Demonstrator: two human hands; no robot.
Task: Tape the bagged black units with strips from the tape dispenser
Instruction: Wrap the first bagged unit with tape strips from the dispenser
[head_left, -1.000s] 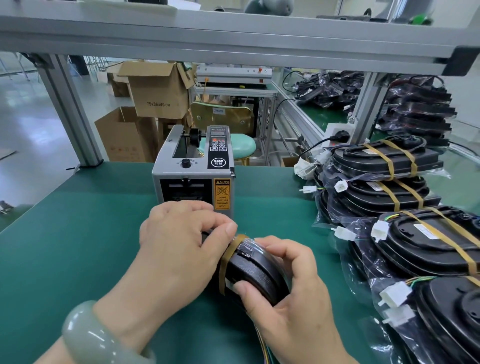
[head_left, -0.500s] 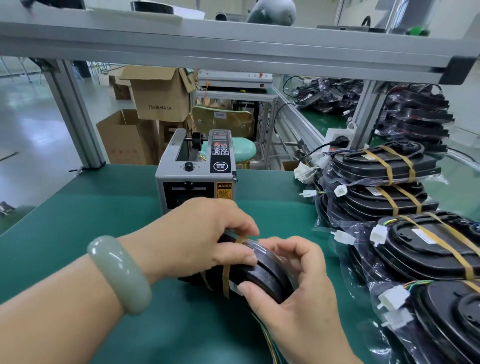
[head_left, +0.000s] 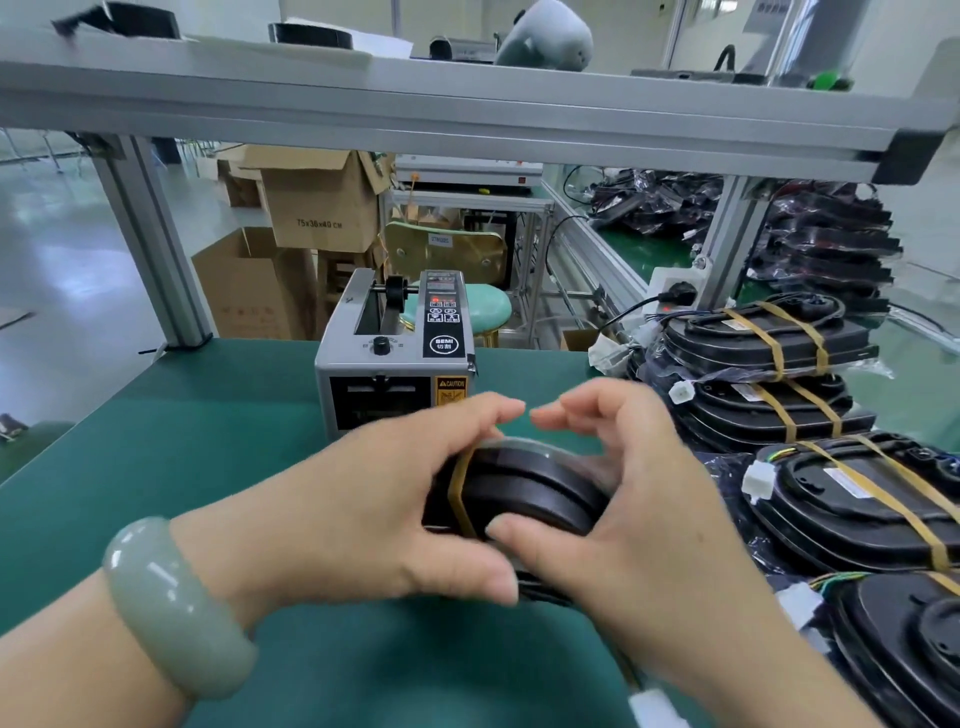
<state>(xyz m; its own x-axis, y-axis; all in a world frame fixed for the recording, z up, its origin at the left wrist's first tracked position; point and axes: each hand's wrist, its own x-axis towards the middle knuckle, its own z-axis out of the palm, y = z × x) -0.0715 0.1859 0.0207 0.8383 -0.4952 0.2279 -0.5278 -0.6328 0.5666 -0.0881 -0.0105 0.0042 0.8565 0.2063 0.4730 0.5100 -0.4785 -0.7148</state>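
A bagged black unit (head_left: 524, 493) sits on edge over the green bench, held between both hands. One brown tape strip (head_left: 458, 493) wraps around its left part. My left hand (head_left: 395, 514) grips the unit's left side, thumb below and fingers over the top. My right hand (head_left: 618, 499) grips the right side, thumb on the near face, fingers arched above the top edge. The grey tape dispenser (head_left: 395, 358) stands just behind the hands; no strip is visible at its slot.
Taped bagged units (head_left: 769, 348) are stacked at the right, with more (head_left: 862, 499) lying nearer along the bench's right edge. A white connector (head_left: 655, 709) lies near the front. Aluminium frame posts (head_left: 150, 244) and cardboard boxes (head_left: 317, 208) stand behind the green mat (head_left: 182, 426).
Both hands have lifted and turned the unit slightly, and the fingers of both hands now arch over its top edge. The camera has tilted up a little.
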